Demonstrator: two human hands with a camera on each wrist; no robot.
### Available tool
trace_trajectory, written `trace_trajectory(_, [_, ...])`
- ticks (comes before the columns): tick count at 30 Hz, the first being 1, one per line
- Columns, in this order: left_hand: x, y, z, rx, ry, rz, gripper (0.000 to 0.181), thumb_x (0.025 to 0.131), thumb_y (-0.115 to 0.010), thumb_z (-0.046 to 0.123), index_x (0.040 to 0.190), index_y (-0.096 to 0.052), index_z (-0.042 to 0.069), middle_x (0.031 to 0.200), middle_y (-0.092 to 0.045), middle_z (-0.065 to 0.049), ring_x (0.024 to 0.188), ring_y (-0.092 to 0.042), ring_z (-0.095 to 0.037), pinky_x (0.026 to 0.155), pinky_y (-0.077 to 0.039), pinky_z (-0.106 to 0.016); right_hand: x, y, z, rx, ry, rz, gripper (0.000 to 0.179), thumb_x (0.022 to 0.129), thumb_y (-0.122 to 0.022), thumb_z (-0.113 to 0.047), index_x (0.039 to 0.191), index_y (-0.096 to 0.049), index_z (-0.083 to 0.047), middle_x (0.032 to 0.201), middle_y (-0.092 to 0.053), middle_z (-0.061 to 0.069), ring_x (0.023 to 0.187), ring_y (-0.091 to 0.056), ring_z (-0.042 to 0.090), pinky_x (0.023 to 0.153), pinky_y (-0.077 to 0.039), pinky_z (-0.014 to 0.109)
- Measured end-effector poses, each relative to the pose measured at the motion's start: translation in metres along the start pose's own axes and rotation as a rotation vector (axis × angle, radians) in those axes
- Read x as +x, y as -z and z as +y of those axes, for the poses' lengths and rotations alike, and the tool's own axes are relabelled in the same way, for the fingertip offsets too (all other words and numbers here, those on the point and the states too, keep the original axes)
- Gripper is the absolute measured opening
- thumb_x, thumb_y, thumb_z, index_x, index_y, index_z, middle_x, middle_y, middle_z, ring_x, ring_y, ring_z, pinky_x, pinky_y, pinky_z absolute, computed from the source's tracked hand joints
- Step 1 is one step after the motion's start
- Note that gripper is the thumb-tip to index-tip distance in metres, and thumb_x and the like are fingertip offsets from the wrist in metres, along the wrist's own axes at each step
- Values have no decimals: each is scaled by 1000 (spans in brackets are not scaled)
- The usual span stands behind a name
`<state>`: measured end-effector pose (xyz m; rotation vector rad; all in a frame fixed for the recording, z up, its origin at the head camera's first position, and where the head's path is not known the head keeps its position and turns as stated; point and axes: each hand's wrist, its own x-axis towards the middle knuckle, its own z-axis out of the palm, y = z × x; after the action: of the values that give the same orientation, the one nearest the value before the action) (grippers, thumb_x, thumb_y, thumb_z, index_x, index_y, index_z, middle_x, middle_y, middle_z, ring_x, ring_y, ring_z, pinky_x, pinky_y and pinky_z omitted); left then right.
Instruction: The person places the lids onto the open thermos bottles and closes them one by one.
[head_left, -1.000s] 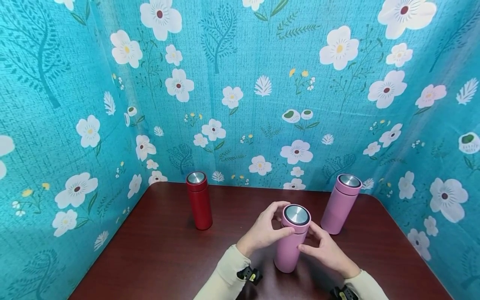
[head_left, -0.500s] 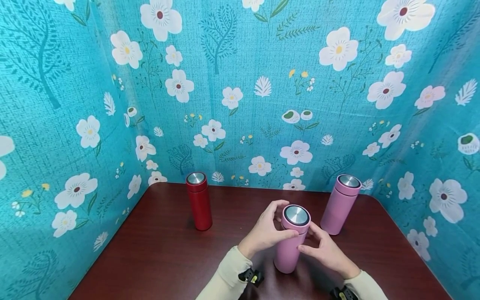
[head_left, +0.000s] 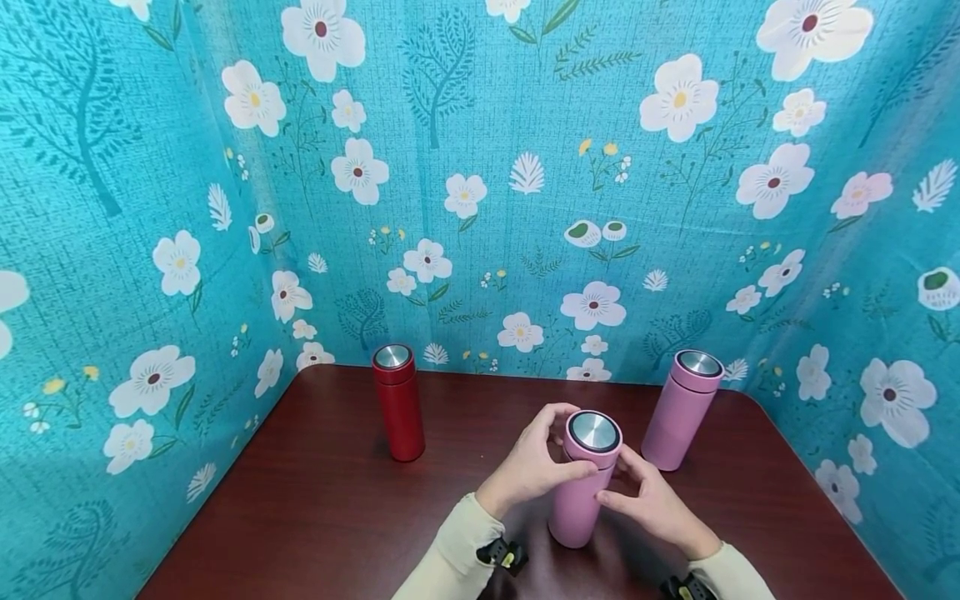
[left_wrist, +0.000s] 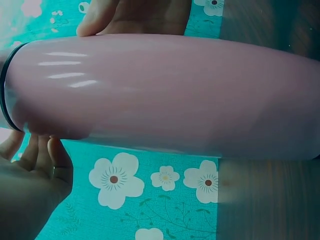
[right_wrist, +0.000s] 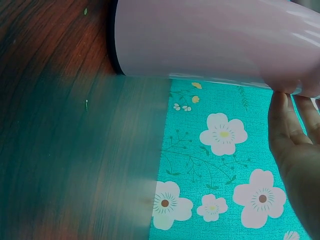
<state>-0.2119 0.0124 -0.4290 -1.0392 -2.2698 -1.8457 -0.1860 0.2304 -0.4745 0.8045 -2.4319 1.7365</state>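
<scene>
A pink vacuum flask [head_left: 577, 500] with a silver-topped lid [head_left: 595, 432] stands upright on the table between both hands. My left hand [head_left: 528, 467] grips it from the left near the seam below the lid, thumb across the front and fingers reaching behind. From the right, my right hand [head_left: 656, 504] holds the flask's upper body, its thumb tip on the front and its fingers partly hidden behind. In the left wrist view the flask's glossy side [left_wrist: 165, 95] fills the middle. The right wrist view shows its dark base ring [right_wrist: 115, 40] close over the wood.
A red flask [head_left: 400, 408] stands at the back left of the dark wooden table [head_left: 322, 500]. Behind my right hand is a second pink flask [head_left: 681, 412]. Blue flowered cloth [head_left: 480, 275] hangs around the table's back and sides.
My left thumb has slid slightly right across the flask's front, just under the lid. The right hand and the flasks stay in place.
</scene>
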Motion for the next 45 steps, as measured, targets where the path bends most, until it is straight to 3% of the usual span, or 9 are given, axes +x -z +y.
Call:
trace_trajectory(6, [1, -2, 3, 1, 44, 33, 63, 74, -81, 27, 125, -46, 23, 108, -54, 8, 84, -52, -7, 70, -51, -27, 0, 0, 0, -3, 5, -8, 62, 86, -65, -3, 141, -37, -8, 124, -58, 12, 109, -57, 13, 87, -48, 28])
trace_trajectory(15, [2, 3, -3, 6, -51, -27, 60, 80, -75, 23, 133, -47, 18, 114, -57, 5, 87, -53, -6, 73, -51, -25, 0, 0, 0, 2, 13, -5, 62, 86, -65, -2, 141, -38, -8, 122, -60, 7, 106, -58, 14, 85, -49, 30])
trace_trajectory(21, [1, 5, 0, 32, -69, -53, 62, 82, -72, 23, 136, -44, 14, 115, -55, 4, 89, -52, -5, 74, -52, -28, 0, 0, 1, 2, 30, -4, 63, 86, -65, -1, 141, -38, -8, 122, -59, 9, 105, -59, 15, 85, -49, 28])
trace_trajectory(33, [0, -3, 10, 45, 43, 49, 68, 73, -82, 30, 130, -45, 23, 110, -55, 9, 85, -55, -5, 71, -50, -23, -1, 0, 2, -16, 29, 1, 62, 86, -66, -2, 140, -38, -7, 120, -60, 7, 107, -58, 13, 86, -48, 28])
trace_trajectory(40, [1, 1, 5, -1, 33, -5, 62, 77, -79, 27, 129, -47, 23, 111, -57, 8, 84, -56, -6, 71, -51, -24, -1, 0, 2, -14, 14, 1, 61, 86, -66, -3, 141, -38, -8, 121, -60, 8, 108, -57, 13, 87, -48, 28])
trace_trajectory(45, [2, 4, 2, 16, 2, -42, 62, 81, -75, 25, 135, -46, 16, 113, -57, 7, 85, -54, -6, 73, -51, -26, 0, 0, 1, -7, 16, -2, 62, 86, -66, -2, 141, -38, -8, 123, -59, 9, 109, -57, 13, 87, -48, 28])
